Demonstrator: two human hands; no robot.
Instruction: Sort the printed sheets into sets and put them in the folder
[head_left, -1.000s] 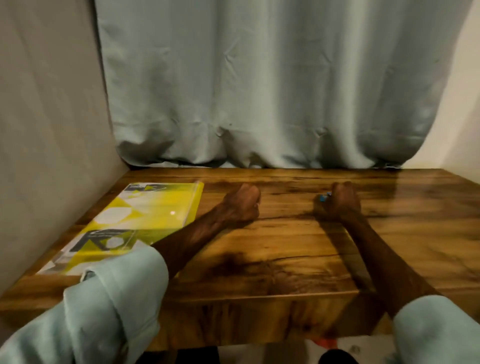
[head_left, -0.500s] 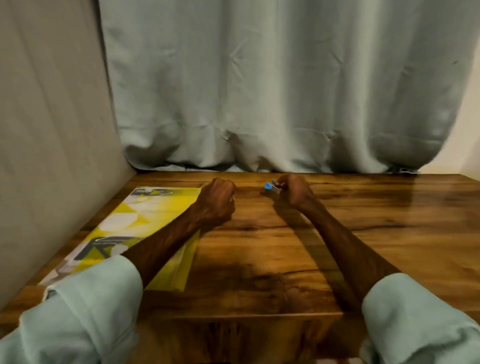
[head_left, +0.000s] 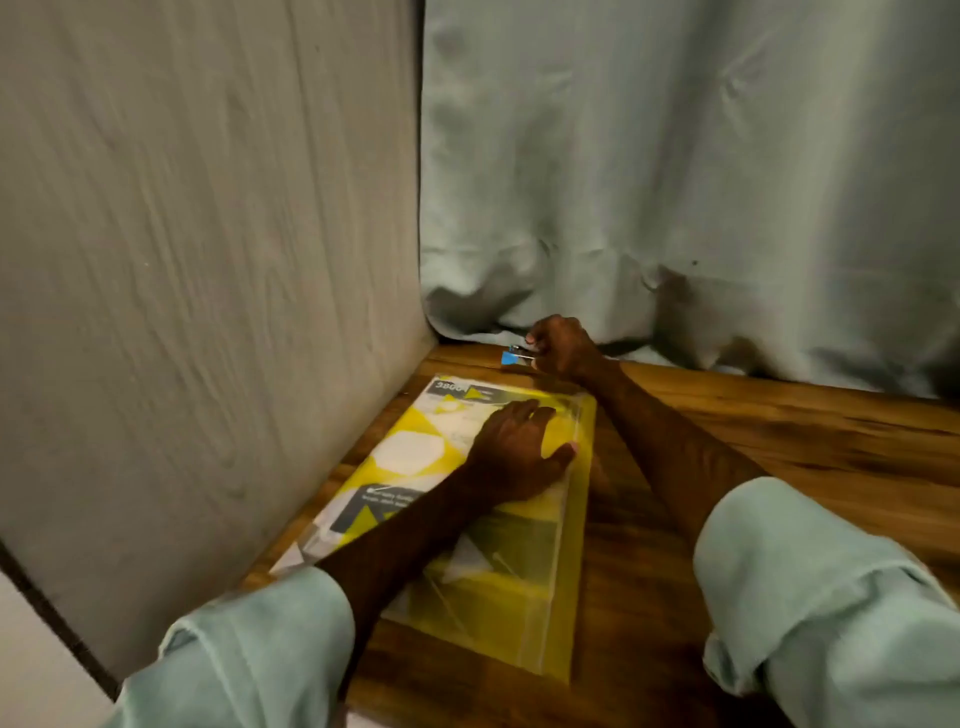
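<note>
Your left hand (head_left: 514, 452) lay flat on the yellow folder (head_left: 498, 597), fingers straight and pressing its cover. Your right hand (head_left: 561, 348), just beyond the folder's far edge, pinched 1 blue binder clip (head_left: 508, 357). Printed paper showed through the folder's translucent cover. The folder looked light, thin, flexible and slick, likely to slide under a push; you would best lift it by the long edge beside your thumb.

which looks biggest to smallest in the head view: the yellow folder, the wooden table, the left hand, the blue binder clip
1. wooden table
2. yellow folder
3. left hand, flat on the folder
4. blue binder clip, pinched in the right hand; farthest from the camera, yet plainly smallest
</note>
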